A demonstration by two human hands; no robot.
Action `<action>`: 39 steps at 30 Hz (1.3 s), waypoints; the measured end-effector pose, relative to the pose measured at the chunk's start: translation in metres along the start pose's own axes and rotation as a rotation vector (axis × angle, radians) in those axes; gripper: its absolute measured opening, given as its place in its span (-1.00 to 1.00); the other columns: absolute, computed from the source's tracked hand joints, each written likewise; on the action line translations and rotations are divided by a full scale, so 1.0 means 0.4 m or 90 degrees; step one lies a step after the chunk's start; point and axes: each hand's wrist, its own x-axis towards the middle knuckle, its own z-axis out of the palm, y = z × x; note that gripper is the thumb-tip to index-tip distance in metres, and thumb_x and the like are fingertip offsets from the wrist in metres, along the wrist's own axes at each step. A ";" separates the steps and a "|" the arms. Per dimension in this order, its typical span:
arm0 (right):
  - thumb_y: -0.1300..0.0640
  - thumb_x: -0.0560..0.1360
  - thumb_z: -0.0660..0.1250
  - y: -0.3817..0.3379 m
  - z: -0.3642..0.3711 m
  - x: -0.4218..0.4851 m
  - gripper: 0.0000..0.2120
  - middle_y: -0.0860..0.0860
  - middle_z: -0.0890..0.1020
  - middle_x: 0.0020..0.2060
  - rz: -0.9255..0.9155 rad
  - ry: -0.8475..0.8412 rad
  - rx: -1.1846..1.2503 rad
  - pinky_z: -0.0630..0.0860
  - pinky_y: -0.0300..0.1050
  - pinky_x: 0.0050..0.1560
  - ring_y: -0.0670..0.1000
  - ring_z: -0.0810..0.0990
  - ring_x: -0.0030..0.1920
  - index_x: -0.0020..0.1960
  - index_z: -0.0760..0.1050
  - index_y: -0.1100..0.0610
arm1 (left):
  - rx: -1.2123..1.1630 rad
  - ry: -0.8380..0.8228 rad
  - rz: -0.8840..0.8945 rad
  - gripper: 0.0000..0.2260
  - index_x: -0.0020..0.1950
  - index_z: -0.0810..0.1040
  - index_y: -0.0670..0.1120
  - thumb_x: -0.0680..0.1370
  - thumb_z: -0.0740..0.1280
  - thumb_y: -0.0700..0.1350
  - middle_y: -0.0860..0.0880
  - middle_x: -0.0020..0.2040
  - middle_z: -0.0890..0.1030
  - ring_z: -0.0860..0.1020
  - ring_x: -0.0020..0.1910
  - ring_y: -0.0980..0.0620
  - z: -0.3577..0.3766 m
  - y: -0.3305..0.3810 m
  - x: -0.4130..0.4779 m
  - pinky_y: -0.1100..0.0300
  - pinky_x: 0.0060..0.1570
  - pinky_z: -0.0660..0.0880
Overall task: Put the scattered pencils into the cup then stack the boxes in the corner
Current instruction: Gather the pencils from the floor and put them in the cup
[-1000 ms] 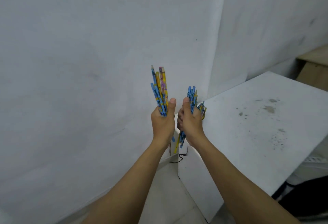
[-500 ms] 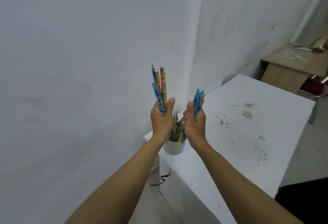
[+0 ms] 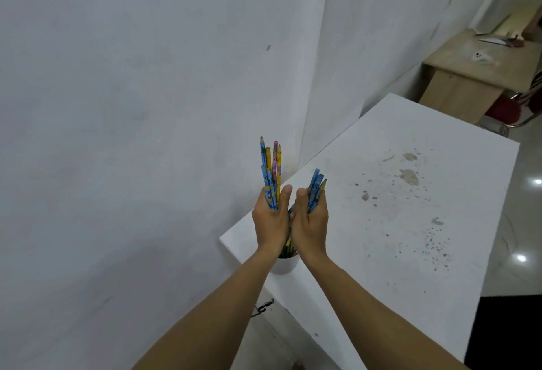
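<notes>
My left hand (image 3: 271, 223) grips a bundle of blue, yellow and pink pencils (image 3: 271, 170) that point upward. My right hand (image 3: 311, 220) holds a shorter bundle of mostly blue pencils (image 3: 316, 187), tips up and tilted right. Both hands sit side by side, thumbs nearly touching, right above a white cup (image 3: 284, 265) that stands at the near left corner of the white table (image 3: 396, 223). More pencil ends show inside the cup between my wrists. No boxes are in view.
A white wall runs along the table's left side and meets another wall at a corner behind it. A wooden desk (image 3: 469, 76) with small items stands at the far right, a red chair (image 3: 507, 111) beside it. A black cable (image 3: 264, 308) hangs below the table edge.
The view has shifted so more of the table and the cup show. Both hands have lowered with their pencil bundles toward the cup and still grip them.
</notes>
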 end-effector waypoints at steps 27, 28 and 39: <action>-0.27 0.50 0.18 0.157 0.028 0.080 -0.53 -0.11 0.50 0.24 0.138 -0.208 -0.035 0.57 -0.11 0.18 -0.08 0.55 0.21 0.38 0.27 -0.21 | 0.191 0.030 -0.002 -0.83 0.11 0.39 0.00 0.57 0.32 -0.12 0.15 -0.14 0.60 0.60 -0.16 0.28 0.010 -0.193 0.001 0.44 -0.23 0.52; -0.35 0.49 0.13 0.157 0.030 0.082 -0.49 -0.14 0.49 0.27 0.139 -0.220 -0.038 0.54 -0.03 0.24 -0.08 0.53 0.24 0.40 0.24 -0.26 | 0.200 0.015 -0.003 -0.83 0.12 0.39 0.03 0.58 0.32 -0.10 0.15 -0.13 0.60 0.61 -0.15 0.26 0.007 -0.198 0.002 0.39 -0.20 0.55; -0.06 0.65 0.04 0.115 0.028 0.079 -0.63 -0.25 0.43 0.34 0.063 -0.262 -0.106 0.30 -0.31 0.38 -0.33 0.36 0.31 0.44 0.30 -0.15 | 0.092 -0.091 -0.001 -0.71 0.06 0.50 -0.01 0.53 0.21 0.17 -0.07 0.00 0.61 0.59 0.04 -0.12 -0.015 -0.200 0.008 -0.13 0.04 0.56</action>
